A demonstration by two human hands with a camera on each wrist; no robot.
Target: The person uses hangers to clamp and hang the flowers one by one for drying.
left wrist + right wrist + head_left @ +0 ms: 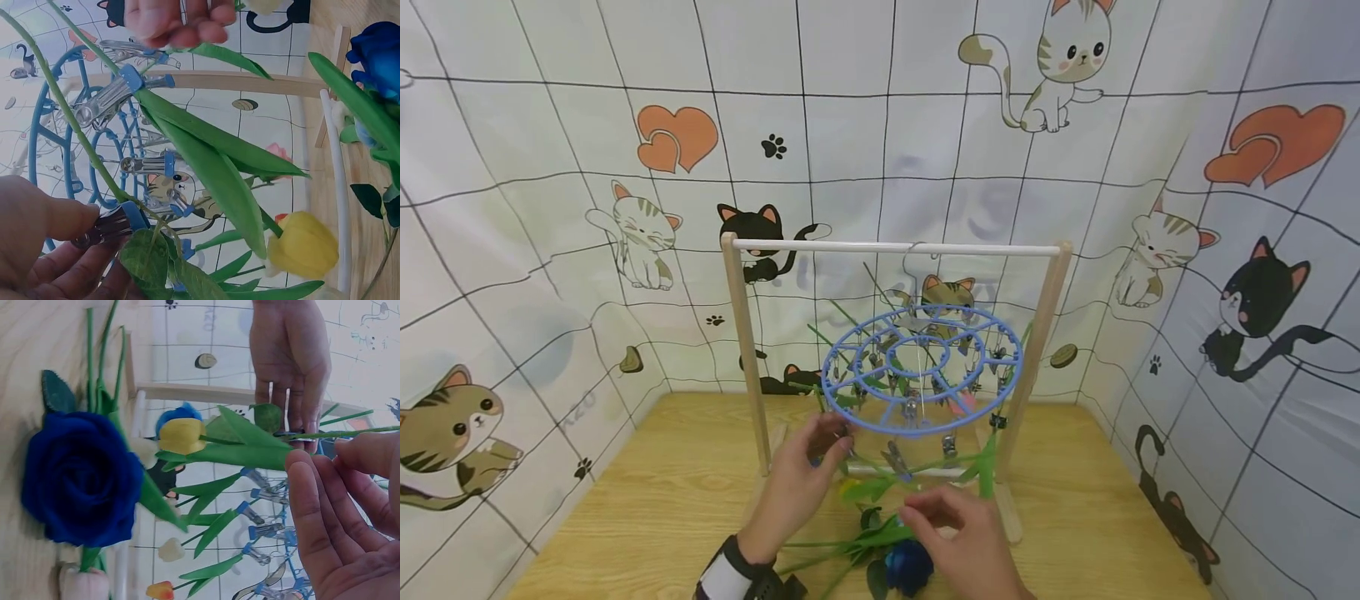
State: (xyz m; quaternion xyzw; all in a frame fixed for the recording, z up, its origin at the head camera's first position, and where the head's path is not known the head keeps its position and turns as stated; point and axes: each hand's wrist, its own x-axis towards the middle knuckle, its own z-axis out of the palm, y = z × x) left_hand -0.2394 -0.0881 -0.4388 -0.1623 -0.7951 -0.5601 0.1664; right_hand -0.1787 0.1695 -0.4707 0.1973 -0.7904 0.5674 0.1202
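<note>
My left hand [797, 475] is at the left front rim of a blue round clip hanger [1019, 360]. Its thumb and fingers pinch a metal clip with blue tips [107, 228], seen close in the left wrist view. At that clip's tips is a thin green stem [70, 119] with leaves [147, 256] below. A yellow tulip [306, 247] hangs head down from a neighbouring clip. My right hand [966, 533] is in front of the hanger, fingers loosely bent, with nothing visible in them. In the right wrist view its fingertips overlap the tulip's leaves [231, 455].
The hanger hooks onto a white bar [850, 246] of a wooden stand [741, 350]. Several other flowers hang from its clips, including a pale tulip [170, 549]. A dark blue rose [910, 568] and more stems lie on the wooden table [647, 500] in front.
</note>
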